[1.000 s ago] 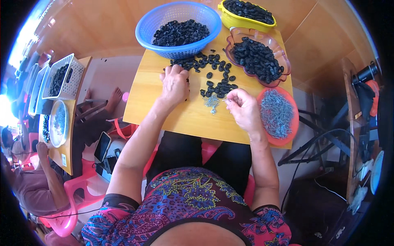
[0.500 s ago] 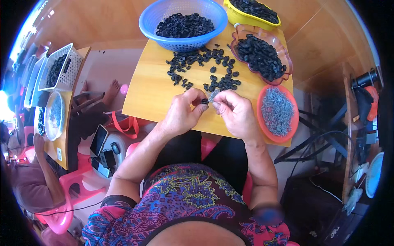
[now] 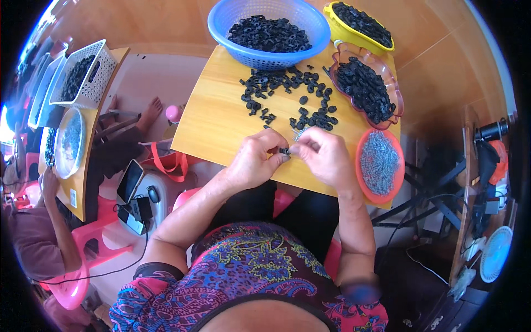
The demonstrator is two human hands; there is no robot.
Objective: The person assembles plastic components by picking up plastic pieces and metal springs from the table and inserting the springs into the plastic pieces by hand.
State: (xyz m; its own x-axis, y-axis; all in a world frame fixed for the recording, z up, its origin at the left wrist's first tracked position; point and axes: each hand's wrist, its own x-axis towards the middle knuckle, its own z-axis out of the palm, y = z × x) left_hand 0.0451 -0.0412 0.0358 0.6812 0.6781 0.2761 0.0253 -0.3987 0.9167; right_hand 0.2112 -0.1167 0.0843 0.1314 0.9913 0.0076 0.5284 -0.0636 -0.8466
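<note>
My left hand pinches a small black plastic part between thumb and fingertips, over the near edge of the wooden table. Right beside it, my right hand is closed, its fingertips meeting at the black part. A little bunch of thin silvery metal pieces sticks out from behind the right fingers; their exact kind is too small to tell. Loose black oval parts lie scattered just beyond both hands. To the right of my right hand stands an orange-red dish heaped with similar silvery pieces.
At the table's far side stand a blue perforated basket, a yellow basket and a translucent brownish dish, all holding black parts. At left, another person's arm rests by a second table with a white basket.
The table and its contents have shifted slightly right and down in view. My right fingertips have come closer to the black part in my left hand; the silvery bunch is now mostly behind them.
</note>
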